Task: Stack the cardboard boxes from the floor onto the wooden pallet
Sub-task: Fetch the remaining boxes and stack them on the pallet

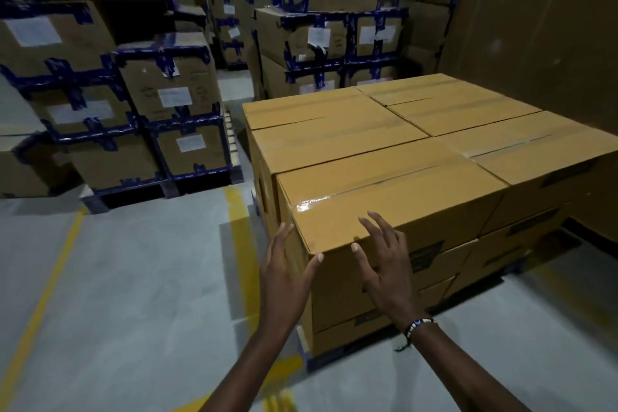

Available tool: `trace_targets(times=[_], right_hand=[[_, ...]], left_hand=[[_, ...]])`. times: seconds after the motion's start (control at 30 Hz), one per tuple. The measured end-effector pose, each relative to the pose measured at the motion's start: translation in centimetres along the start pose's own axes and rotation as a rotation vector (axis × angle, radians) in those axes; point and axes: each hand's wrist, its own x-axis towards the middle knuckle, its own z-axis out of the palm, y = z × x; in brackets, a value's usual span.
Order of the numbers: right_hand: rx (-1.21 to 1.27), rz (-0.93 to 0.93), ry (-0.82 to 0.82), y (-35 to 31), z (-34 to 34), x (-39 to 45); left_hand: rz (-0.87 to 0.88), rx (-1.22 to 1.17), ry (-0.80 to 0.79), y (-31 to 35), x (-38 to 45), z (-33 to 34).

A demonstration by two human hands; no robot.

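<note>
1. Cardboard is what both hands meet: the left hand (284,264) lies spread against the side of the near top box (384,201), and the right hand (384,261) is splayed over its front corner – neither is closed around anything.
2. That box sits on the stack over the wooden pallet (311,349), its corner seemingly a little proud of the boxes below.
3. Risk – a push from flat palms could skew it out of line or shove it against the neighbouring top box (334,134).

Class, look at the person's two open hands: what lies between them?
In the head view, the near corner of the top cardboard box lies between the left hand and right hand; neither hand grips it.
</note>
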Motion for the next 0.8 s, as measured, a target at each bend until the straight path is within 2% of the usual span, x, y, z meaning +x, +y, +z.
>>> trace_targets(times=[0.27,0.43,0.6,0.8], right_hand=[[0.001,0.211,-0.139,-8.3,-6.3,0.0],[-0.035,0.255,-0.224,-12.7,-10.1,-0.9],[-0.07,0.334,-0.318,-15.1,-12.2,-1.8],[0.001,0.41,-0.321,-16.8,-10.3,0.0]], left_hand=[[-0.087,0.039,-0.167,8.2,3.1,-9.5],[-0.181,0.073,-0.313,11.2,4.6,-14.0],[-0.292,0.161,-0.466,12.1,6.2,-16.7],[-0.373,0.177,-0.501,10.0,10.9,-18.3]])
